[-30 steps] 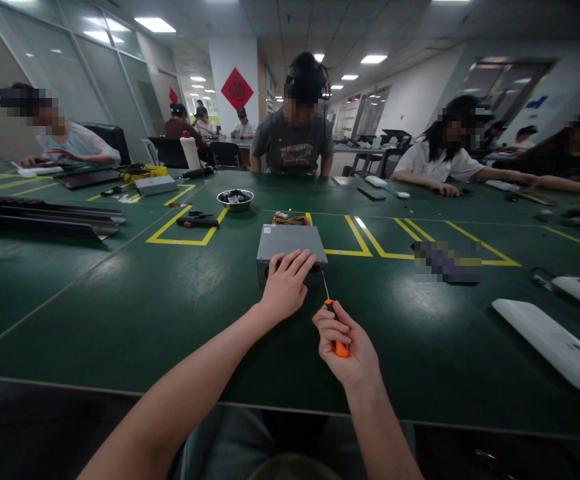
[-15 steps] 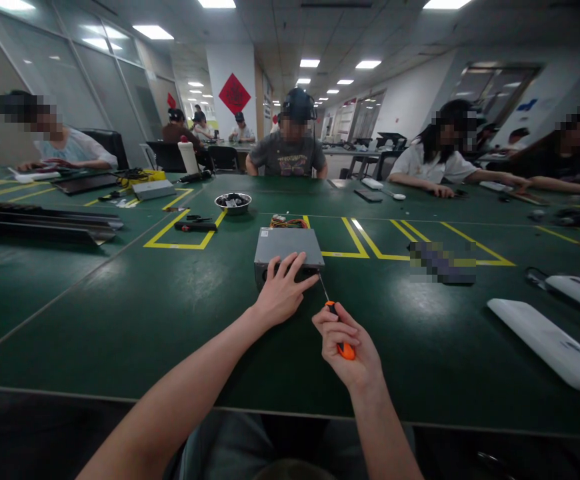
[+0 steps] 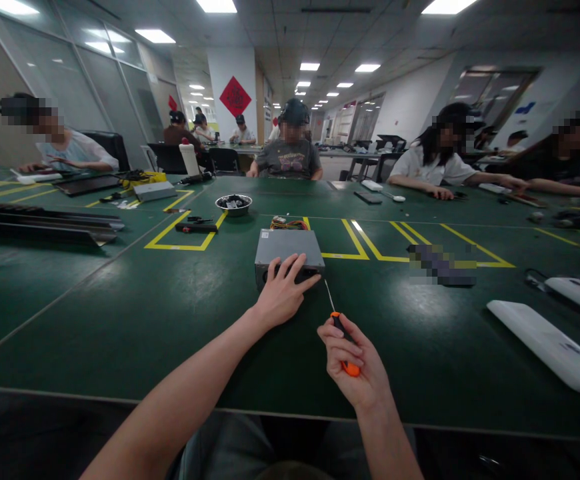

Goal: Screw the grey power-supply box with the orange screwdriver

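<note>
A grey metal computer power supply sits on the green table, with bundled coloured wires at its far side. My left hand rests on its near top edge and front, fingers spread. Part of the front face is hidden behind those fingers. My right hand, closed, holds a screwdriver by its orange and black handle. The thin shaft points up and away, and its tip stands a little apart from the box's near right corner.
A metal bowl of small dark parts stands beyond the box. Black tools lie left, inside yellow tape. A white elongated device lies at right. Long dark metal pieces are far left. Several people sit around the table.
My right hand has drawn back toward me and slightly right, taking the screwdriver tip off the power supply's corner. My left hand stays in place.
</note>
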Available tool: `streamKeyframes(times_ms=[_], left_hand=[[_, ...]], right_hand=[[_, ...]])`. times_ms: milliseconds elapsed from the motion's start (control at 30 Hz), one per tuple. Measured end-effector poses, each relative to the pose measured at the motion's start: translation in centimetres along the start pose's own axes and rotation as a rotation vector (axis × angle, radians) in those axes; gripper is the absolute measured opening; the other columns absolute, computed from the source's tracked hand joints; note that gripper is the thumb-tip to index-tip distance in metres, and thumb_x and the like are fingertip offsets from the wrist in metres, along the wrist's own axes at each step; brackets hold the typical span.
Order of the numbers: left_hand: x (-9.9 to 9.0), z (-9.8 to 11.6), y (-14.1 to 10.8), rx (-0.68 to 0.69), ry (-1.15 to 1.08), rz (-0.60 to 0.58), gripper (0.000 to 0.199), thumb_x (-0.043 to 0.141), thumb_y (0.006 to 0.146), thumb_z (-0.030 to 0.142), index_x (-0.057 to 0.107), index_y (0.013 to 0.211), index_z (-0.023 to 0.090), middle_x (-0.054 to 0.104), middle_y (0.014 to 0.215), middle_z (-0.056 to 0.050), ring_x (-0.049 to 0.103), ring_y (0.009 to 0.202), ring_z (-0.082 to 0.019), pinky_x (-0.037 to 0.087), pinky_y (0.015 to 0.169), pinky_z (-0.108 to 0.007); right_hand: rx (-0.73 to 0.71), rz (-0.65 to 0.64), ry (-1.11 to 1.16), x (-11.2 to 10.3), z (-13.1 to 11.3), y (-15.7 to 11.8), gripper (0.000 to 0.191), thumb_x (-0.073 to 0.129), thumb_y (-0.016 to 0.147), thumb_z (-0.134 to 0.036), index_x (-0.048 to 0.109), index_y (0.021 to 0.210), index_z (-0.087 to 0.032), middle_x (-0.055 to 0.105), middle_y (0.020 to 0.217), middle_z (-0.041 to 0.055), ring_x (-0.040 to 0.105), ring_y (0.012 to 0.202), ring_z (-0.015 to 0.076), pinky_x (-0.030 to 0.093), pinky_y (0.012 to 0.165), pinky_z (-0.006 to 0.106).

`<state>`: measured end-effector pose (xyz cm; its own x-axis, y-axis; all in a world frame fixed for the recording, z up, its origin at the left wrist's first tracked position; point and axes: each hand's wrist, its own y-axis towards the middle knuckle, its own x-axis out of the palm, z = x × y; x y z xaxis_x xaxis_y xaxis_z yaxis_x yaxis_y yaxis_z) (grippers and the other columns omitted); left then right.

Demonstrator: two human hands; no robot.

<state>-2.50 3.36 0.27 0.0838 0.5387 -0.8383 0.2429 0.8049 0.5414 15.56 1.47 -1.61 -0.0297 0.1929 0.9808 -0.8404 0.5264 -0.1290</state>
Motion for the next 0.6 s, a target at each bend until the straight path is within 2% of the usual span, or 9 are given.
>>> streamKeyframes(times_ms=[167,333,500,600], left_hand=[[0.0,-0.1,-0.1,0.013,-0.019,-0.013,0.046,0.057,0.074,0.016,0.052,0.116,0.034,0.027,0.143,-0.007,0.023,0.13,-0.028,0.019,0.102,-0.052],[0.0,-0.4,-0.1,-0.01,-0.046,-0.018,0.034,0.05,0.075,0.011,0.057,0.105,0.026,0.03,0.142,-0.005,0.024,0.131,-0.024,0.02,0.104,-0.048],[0.5,-1.1,0.1,-0.099,-0.126,0.081,0.042,0.036,0.082,0.008,0.044,0.121,0.019,0.043,0.135,-0.004,0.036,0.123,-0.015,0.027,0.103,-0.036],[0.8,-1.5,0.1,-0.132,-0.089,0.117,0.043,0.039,0.082,0.011,0.042,0.125,0.018,0.04,0.137,-0.005,0.039,0.12,-0.019,0.033,0.099,-0.036]], right_hand=[[-0.022,0.023,-0.066,-0.1,0.3,0.1,0.016,0.034,0.091,-0.024,0.044,0.088,-0.012,0.038,0.065,-0.0071,0.036,0.036,-0.0014,0.031,0.03,0.01],[-0.028,0.036,-0.167,-0.2,1.1,1.0,0.012,0.039,0.089,-0.02,0.047,0.085,-0.011,0.04,0.064,-0.0066,0.037,0.037,-0.0022,0.03,0.031,0.008],[-0.008,0.068,-0.208,0.2,2.2,2.0,0.013,0.041,0.088,-0.02,0.048,0.083,-0.011,0.041,0.062,-0.0062,0.034,0.036,-0.0028,0.028,0.03,0.007],[-0.023,0.103,-0.212,0.4,2.4,2.3,0.014,0.04,0.088,-0.02,0.048,0.083,-0.011,0.041,0.062,-0.006,0.034,0.036,-0.0024,0.027,0.029,0.007]])
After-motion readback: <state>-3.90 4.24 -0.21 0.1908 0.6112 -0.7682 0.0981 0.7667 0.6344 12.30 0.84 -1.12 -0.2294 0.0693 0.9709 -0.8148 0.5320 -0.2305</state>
